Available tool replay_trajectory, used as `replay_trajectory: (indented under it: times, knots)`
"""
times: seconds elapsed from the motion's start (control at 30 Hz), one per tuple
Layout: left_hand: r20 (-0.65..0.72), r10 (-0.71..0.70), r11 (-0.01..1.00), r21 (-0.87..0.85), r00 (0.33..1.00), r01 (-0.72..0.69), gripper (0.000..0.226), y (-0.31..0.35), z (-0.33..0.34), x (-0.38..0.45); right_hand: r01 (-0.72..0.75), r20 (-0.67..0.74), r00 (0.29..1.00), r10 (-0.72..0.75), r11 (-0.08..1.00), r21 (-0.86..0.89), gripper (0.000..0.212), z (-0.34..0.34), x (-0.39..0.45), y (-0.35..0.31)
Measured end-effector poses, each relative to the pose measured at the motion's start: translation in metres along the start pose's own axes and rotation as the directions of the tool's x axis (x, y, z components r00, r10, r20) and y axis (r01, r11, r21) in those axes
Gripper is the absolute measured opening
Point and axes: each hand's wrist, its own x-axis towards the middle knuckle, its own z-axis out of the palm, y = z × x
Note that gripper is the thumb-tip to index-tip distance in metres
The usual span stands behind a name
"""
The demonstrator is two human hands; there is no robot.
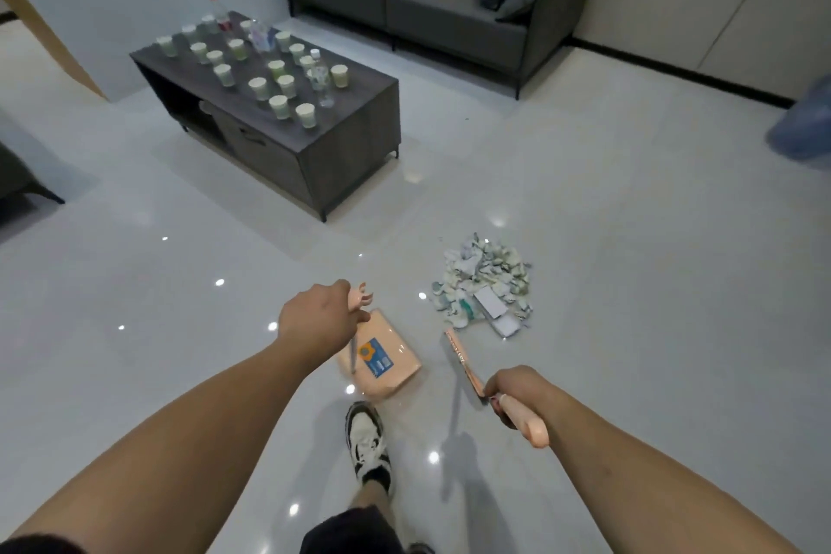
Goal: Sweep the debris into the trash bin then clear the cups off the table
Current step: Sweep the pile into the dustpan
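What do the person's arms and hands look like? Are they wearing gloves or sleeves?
No gloves and no sleeves in view. Both forearms are bare right down to the left hand and the right hand. No watch, ring or bracelet shows. Lower down you can see dark shorts and a white-and-black sneaker.

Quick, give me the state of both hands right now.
Left hand: fingers curled round the handle of the peach plastic dustpan.
Right hand: grips the peach handle of the broom.
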Motion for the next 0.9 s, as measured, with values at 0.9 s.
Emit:
replay_trajectory:
  times: [0.9]
  knots:
    - [0.272, -0.120, 0.984, -0.095, 0.955, 0.151, 0.036, 0.080, -0.002, 0.376, 0.183, -0.041, 0.979, -0.201, 0.947, -0.265, 0.020, -0.102, 0.228, -0.419]
